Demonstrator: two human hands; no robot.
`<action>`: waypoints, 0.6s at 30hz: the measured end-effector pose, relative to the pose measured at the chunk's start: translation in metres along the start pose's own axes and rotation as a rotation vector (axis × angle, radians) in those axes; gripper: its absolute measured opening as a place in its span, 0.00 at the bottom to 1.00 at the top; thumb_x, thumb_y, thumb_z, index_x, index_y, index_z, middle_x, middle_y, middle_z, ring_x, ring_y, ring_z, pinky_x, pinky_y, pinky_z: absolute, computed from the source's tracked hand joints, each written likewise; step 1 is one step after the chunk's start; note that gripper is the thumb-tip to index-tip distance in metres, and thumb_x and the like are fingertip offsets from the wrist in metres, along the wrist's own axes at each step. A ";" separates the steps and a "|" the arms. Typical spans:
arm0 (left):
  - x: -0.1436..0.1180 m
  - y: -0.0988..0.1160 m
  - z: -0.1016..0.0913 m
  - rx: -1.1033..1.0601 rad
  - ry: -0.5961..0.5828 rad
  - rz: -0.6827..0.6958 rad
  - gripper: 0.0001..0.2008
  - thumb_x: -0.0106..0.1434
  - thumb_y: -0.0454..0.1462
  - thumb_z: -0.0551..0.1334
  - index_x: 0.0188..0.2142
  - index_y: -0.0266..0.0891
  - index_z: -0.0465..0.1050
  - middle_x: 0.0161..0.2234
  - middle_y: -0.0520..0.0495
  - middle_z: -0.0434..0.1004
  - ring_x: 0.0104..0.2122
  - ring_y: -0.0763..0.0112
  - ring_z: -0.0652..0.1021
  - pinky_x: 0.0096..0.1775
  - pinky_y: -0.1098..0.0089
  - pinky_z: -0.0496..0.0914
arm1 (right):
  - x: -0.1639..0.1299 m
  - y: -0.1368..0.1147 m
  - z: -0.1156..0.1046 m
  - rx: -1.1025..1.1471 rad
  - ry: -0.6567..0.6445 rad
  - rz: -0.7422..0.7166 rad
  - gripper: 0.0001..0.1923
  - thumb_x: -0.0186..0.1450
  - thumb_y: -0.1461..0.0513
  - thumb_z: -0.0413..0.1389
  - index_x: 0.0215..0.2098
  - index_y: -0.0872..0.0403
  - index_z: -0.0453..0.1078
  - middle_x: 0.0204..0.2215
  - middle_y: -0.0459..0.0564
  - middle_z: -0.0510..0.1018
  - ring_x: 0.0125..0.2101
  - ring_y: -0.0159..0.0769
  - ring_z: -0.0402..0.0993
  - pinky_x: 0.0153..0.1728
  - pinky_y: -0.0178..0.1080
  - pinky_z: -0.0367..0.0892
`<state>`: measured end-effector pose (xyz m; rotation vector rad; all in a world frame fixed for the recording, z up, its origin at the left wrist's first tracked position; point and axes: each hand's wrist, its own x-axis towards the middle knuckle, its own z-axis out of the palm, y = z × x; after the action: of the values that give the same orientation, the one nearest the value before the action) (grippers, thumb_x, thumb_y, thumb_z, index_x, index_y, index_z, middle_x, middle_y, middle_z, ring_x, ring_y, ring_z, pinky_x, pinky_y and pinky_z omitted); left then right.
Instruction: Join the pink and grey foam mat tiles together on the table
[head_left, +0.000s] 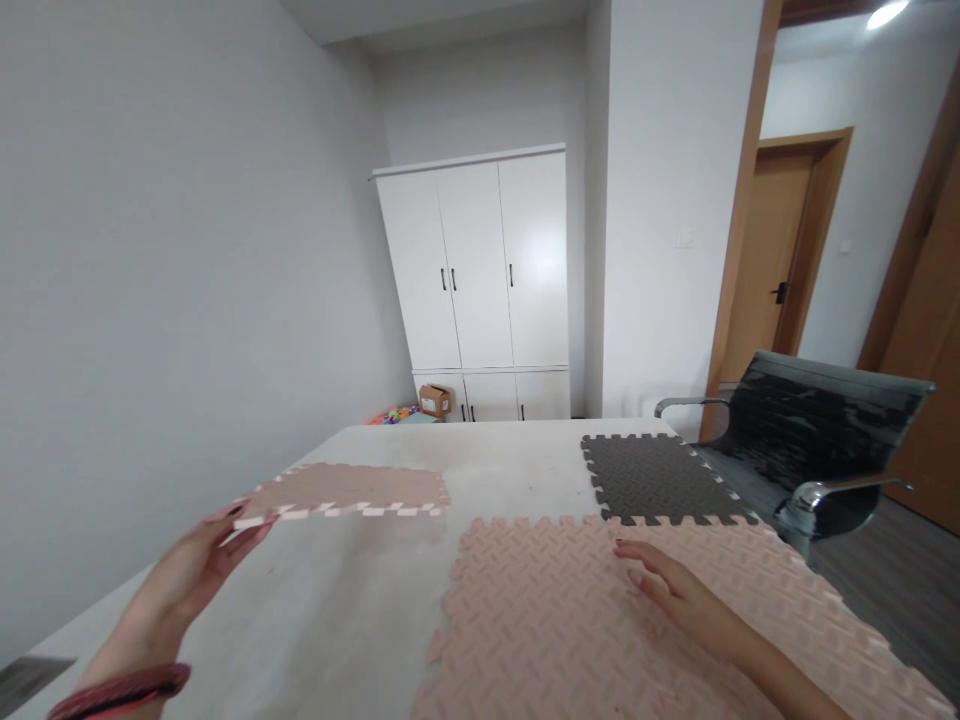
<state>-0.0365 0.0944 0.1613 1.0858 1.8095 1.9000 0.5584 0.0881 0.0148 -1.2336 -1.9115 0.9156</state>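
At the left, my left hand (214,550) pinches the near corner of a pink foam mat tile (352,487), thumb below and fingers on top. That tile is tilted, its near edge showing pale jigsaw teeth above the white table. My right hand (667,590) is over a larger pink foam mat (540,610) with a raised tread pattern, fingers stretched out and holding nothing. Whether its fingertips touch the mat I cannot tell. A dark grey foam tile (652,477) lies at the mat's far edge, along its teeth.
Everything lies on a white table (337,620). A black office chair (817,430) stands by its right edge. Beyond the far edge are a cardboard box (435,400), colourful small items (395,414) and a white cabinet (480,270). A grey wall (187,250) runs along the left.
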 end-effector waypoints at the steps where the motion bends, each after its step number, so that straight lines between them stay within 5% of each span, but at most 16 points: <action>1: 0.002 -0.001 0.015 -0.095 -0.085 -0.046 0.09 0.59 0.29 0.53 0.27 0.32 0.71 0.27 0.61 0.79 0.33 0.72 0.78 0.40 0.65 0.74 | 0.011 -0.002 0.001 0.050 -0.006 -0.014 0.27 0.64 0.45 0.47 0.55 0.49 0.66 0.57 0.53 0.66 0.58 0.44 0.60 0.60 0.51 0.53; 7: -0.018 -0.002 0.134 -0.492 -0.347 -0.085 0.09 0.55 0.35 0.62 0.37 0.38 0.69 0.32 0.58 0.77 0.31 0.80 0.77 0.40 0.73 0.73 | 0.088 -0.008 0.003 0.420 0.047 0.179 0.24 0.59 0.46 0.54 0.47 0.51 0.67 0.49 0.54 0.73 0.47 0.44 0.71 0.48 0.48 0.66; 11: -0.052 -0.010 0.212 -0.548 -0.484 -0.109 0.15 0.51 0.36 0.64 0.40 0.40 0.67 0.34 0.53 0.76 0.31 0.75 0.77 0.38 0.70 0.73 | 0.127 0.003 -0.005 0.493 0.107 0.252 0.23 0.64 0.48 0.46 0.53 0.49 0.60 0.47 0.54 0.73 0.41 0.37 0.75 0.40 0.43 0.71; 18: -0.089 -0.061 0.286 -0.430 -0.675 -0.177 0.13 0.58 0.38 0.60 0.42 0.39 0.65 0.35 0.51 0.74 0.31 0.73 0.76 0.38 0.66 0.72 | 0.159 0.056 -0.021 0.192 0.328 0.266 0.19 0.62 0.59 0.47 0.51 0.52 0.60 0.32 0.49 0.74 0.33 0.36 0.72 0.36 0.41 0.69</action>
<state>0.2030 0.2498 0.0529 1.1660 1.0312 1.4665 0.5497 0.2574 0.0051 -1.4423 -1.3947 0.9387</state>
